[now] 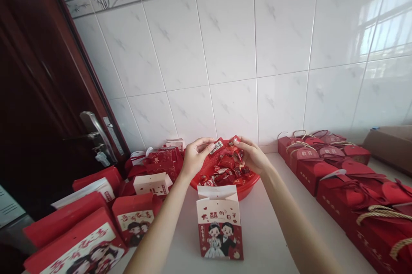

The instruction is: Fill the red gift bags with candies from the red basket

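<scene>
My left hand [197,156] pinches a small red packet [216,147] with a pale label and dark characters, held over the left side of a red plastic basket [243,191]. Over the basket's right side, my right hand [252,156] has a small red wrapped candy [234,140] between thumb and fingers. Many more wrapped candies [227,175] lie in the basket below both hands. Between my forearms, in front of the basket, a cream and red paper gift box [220,226] stands upright with a cartoon couple on its front. Its top flaps are raised.
Several red and cream gift boxes [135,218] stand at the left. Rows of red boxes with rope handles and ribbons [337,188] line the right. A brown cardboard box [389,147] sits at the far right. Behind are a tiled wall [231,50] and a dark door [41,72].
</scene>
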Tool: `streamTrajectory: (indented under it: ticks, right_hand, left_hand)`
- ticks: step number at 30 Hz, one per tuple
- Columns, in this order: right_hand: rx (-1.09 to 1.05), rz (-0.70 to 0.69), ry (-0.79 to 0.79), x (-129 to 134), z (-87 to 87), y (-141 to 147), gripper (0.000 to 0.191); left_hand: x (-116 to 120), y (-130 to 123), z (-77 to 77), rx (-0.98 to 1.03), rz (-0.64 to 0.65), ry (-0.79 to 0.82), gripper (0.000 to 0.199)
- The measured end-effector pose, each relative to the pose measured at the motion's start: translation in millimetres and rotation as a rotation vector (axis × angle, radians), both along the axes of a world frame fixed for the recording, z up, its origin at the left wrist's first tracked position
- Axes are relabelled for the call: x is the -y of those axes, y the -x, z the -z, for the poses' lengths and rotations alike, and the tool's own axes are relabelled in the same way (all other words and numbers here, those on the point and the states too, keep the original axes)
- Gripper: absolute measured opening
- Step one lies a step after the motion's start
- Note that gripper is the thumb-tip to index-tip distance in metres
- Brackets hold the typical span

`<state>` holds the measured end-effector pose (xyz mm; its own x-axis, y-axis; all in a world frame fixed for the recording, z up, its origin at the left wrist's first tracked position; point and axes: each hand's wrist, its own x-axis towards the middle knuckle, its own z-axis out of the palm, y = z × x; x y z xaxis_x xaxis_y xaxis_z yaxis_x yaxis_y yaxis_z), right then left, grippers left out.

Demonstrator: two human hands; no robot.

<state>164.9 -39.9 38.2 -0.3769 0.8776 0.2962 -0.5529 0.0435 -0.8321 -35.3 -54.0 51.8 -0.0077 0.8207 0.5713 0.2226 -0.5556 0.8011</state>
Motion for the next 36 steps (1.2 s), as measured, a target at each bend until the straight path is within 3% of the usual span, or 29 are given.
streamTrajectory:
  ticks: [4,9,16,21,31,36]
  right_hand:
    - [0.041,-0.029,-0.067,26,-20.1,-1,0.029]
    - [0.084,0.003,-0.068,41,-25.3,-2,0.030]
    - [0.184,-0.044,-0.080,46,-20.1,1,0.026]
    - [0.134,-0.015,-0.061,48,-19.2,8,0.024]
    - [0.146,0.075,-0.119,59,-23.8,12,0.028]
    - [0.150,0.138,-0.156,60,-26.0,6,0.029]
  left_hand:
    - [26,-2,-5.3,0.017,-0.051,-0.094,0.032]
    - [45,-4,-3.5,0.057,-0.079,-0.137,0.027]
    - [45,-1,4.2,0.076,-0.097,-0.144,0.026]
    - [46,3,6.5,0.030,-0.105,-0.138,0.027]
    - [54,2,-0.6,0.102,0.044,-0.041,0.041]
    - [62,6,-7.3,0.098,0.137,0.004,0.033]
